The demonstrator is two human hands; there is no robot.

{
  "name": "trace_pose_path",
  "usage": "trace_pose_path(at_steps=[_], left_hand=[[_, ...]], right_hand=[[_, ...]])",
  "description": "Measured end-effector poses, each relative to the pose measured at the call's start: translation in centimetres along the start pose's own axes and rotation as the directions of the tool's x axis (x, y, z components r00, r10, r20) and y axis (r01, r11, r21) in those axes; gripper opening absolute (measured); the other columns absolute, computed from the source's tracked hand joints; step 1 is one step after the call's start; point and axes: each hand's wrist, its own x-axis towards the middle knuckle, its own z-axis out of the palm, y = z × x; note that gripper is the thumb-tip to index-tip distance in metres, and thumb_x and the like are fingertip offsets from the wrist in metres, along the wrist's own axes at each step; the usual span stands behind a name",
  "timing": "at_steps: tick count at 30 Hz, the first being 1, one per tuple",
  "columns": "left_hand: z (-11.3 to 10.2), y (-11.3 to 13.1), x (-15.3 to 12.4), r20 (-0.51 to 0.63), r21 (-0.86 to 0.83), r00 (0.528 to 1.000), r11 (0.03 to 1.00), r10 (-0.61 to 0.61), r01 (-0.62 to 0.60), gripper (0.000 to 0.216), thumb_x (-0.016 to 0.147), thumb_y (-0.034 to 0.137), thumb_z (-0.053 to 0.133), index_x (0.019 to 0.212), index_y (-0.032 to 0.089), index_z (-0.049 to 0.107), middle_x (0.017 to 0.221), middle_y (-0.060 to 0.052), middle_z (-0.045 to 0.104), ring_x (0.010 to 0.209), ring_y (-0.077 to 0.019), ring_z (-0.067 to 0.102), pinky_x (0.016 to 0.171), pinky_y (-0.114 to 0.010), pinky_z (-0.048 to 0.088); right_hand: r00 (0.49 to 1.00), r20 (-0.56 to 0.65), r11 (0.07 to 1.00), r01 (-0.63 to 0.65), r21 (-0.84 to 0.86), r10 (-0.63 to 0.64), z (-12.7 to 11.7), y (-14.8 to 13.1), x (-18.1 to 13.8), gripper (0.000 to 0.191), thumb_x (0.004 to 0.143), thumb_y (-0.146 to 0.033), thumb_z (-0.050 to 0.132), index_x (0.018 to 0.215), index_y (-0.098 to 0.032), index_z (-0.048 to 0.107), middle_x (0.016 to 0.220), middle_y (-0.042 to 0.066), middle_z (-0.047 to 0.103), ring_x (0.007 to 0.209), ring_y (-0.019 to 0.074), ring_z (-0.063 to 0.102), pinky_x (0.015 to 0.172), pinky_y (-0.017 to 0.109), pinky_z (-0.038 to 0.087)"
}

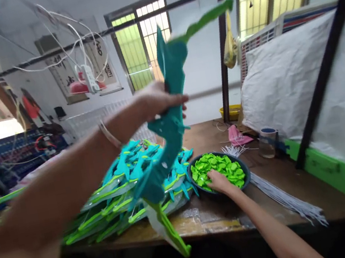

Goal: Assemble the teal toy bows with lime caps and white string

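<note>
My left hand (162,97) is raised, its fingers wrapped round the middle of a teal plastic toy bow (175,73) with bright green limbs at both ends. The bow stands tilted, its lower limb reaching past the table's front edge. On the table, my right hand (219,181) dips into a dark round basin (248,177) of small green plastic pieces (222,164). Its fingers are drawn together among the pieces; what they pinch, if anything, is hidden. To the left lies a heap of similar teal and green bows (118,200), partly covered by my left forearm.
A bundle of white cords (284,196) lies right of the basin. Beyond it are a clear jar (267,143), pink cloth (238,135) and green board (333,167). Dark posts rise from the table (200,135). A power strip (89,79) hangs at upper left.
</note>
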Motion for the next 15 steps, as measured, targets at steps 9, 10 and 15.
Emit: trace_pose_path(at_steps=[9, 10, 15], left_hand=[[8.5, -17.4, -2.9, -0.117, -0.343, 0.971, 0.926, -0.207, 0.156, 0.023, 0.09, 0.03, 0.076, 0.091, 0.011, 0.063, 0.079, -0.01, 0.076, 0.07, -0.022, 0.076, 0.062, -0.032, 0.063], [9.2, -18.9, -3.4, -0.11, -0.373, 0.968, 0.912, -0.226, 0.171, 0.027, 0.09, 0.035, 0.077, 0.091, 0.011, 0.063, 0.079, -0.011, 0.077, 0.072, -0.0231, 0.077, 0.062, -0.031, 0.063], [11.2, -24.6, -7.2, -0.024, -0.475, 0.948, 0.838, -0.316, 0.267, 0.046, 0.079, 0.052, 0.082, 0.088, 0.009, 0.068, 0.081, -0.015, 0.078, 0.075, -0.028, 0.077, 0.065, -0.036, 0.063]], right_hand=[[0.935, -0.264, 0.847, -0.066, 0.527, 0.237, -2.6, 2.5, -3.8, 0.044, 0.106, -0.052, 0.051, 0.106, -0.011, 0.068, 0.094, 0.007, 0.072, 0.076, 0.0165, 0.069, 0.07, 0.033, 0.061], [0.924, -0.291, 0.822, -0.043, 0.569, 0.25, -3.0, 2.6, -5.3, 0.053, 0.105, -0.059, 0.045, 0.103, -0.011, 0.069, 0.09, 0.008, 0.072, 0.073, 0.0175, 0.069, 0.069, 0.034, 0.061], [0.9, -0.35, 0.74, 0.046, 0.671, 0.261, -4.0, 0.5, -14.6, 0.059, 0.095, -0.071, 0.05, 0.104, -0.016, 0.07, 0.09, 0.007, 0.071, 0.076, 0.0203, 0.069, 0.075, 0.036, 0.061]])
